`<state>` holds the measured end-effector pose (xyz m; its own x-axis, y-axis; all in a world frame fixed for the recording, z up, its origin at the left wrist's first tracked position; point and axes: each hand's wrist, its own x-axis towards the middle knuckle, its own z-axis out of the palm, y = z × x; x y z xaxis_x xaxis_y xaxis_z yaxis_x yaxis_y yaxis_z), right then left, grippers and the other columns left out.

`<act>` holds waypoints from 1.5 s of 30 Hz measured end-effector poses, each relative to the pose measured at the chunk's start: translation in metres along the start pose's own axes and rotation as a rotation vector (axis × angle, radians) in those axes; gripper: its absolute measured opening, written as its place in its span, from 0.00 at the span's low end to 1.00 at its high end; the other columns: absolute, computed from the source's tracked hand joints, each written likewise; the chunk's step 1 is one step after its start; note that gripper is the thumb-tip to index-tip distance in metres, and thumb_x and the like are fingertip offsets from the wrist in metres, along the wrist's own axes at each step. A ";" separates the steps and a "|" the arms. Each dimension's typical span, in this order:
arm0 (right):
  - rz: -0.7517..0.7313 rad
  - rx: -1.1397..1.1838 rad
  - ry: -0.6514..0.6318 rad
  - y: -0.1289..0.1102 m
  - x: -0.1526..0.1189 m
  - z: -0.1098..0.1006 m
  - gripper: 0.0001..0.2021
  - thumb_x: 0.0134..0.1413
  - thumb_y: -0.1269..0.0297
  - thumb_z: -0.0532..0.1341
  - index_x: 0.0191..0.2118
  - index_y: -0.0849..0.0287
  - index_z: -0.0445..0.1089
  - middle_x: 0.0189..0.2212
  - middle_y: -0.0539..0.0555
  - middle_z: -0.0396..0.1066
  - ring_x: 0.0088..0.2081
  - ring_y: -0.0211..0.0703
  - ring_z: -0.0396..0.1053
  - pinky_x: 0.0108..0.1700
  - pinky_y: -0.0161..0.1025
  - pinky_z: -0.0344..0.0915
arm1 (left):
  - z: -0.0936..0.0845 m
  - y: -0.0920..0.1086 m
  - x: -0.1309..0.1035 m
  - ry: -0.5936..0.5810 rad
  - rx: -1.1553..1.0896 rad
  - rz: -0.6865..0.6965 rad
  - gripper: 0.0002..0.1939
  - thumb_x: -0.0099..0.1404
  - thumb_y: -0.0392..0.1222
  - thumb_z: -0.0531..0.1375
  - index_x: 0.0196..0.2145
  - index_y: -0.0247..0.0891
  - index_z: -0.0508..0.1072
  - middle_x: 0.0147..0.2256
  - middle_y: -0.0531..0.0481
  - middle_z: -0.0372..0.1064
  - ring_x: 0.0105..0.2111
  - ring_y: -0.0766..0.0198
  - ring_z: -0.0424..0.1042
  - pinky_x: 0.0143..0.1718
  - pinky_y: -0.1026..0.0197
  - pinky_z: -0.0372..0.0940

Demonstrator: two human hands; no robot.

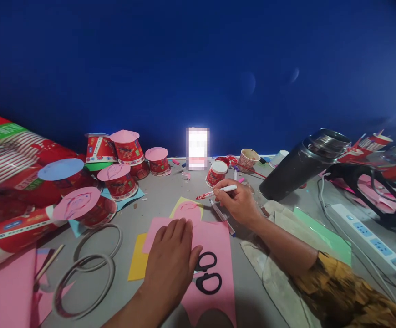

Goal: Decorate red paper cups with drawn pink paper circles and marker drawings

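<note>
My left hand lies flat on a sheet of pink paper, fingers stretched forward. Just past its fingertips is a pink paper disc with red marker lines, on top of a yellow sheet. Black-handled scissors rest beside that hand, their blades partly hidden. My right hand pinches a white and red marker, its tip pointing left above the table. Below it lies another white marker. An upside-down red paper cup stands behind the right hand.
Several red cups topped with paper discs crowd the left, near two grey rings. A black flask leans on the right, by a cloth and a power strip. A blurred bright screen stands at the back.
</note>
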<state>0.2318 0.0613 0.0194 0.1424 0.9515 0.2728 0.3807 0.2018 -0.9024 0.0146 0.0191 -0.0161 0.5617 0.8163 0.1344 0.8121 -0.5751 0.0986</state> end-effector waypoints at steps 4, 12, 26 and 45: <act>-0.020 -0.049 -0.070 0.006 -0.002 0.007 0.08 0.58 0.58 0.64 0.35 0.57 0.76 0.25 0.49 0.76 0.24 0.37 0.69 0.27 0.32 0.63 | -0.001 0.000 0.001 0.005 -0.016 -0.002 0.20 0.73 0.42 0.56 0.59 0.32 0.72 0.56 0.34 0.73 0.56 0.43 0.70 0.56 0.42 0.65; -0.178 -0.102 0.240 0.003 0.002 -0.006 0.10 0.61 0.55 0.64 0.39 0.55 0.78 0.32 0.52 0.80 0.31 0.42 0.75 0.36 0.37 0.71 | 0.006 -0.002 -0.001 0.052 0.014 0.019 0.21 0.73 0.43 0.56 0.59 0.31 0.72 0.57 0.34 0.74 0.56 0.43 0.71 0.55 0.43 0.65; 0.086 -0.190 0.087 0.024 -0.010 -0.062 0.16 0.55 0.55 0.66 0.45 0.59 0.77 0.34 0.54 0.81 0.33 0.44 0.76 0.33 0.37 0.67 | 0.005 -0.004 0.001 0.023 0.039 0.021 0.21 0.74 0.43 0.55 0.59 0.31 0.73 0.56 0.35 0.75 0.56 0.45 0.71 0.54 0.44 0.65; 0.028 -0.366 0.238 0.061 -0.035 -0.065 0.14 0.62 0.57 0.61 0.48 0.57 0.78 0.43 0.57 0.80 0.44 0.51 0.75 0.47 0.45 0.68 | 0.007 -0.006 0.002 0.053 0.050 0.038 0.18 0.73 0.44 0.56 0.56 0.34 0.74 0.56 0.36 0.74 0.55 0.45 0.72 0.53 0.45 0.64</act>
<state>0.3090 0.0254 -0.0234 0.3471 0.8668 0.3579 0.6662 0.0407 -0.7446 0.0114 0.0246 -0.0235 0.5844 0.7891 0.1891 0.7978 -0.6013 0.0435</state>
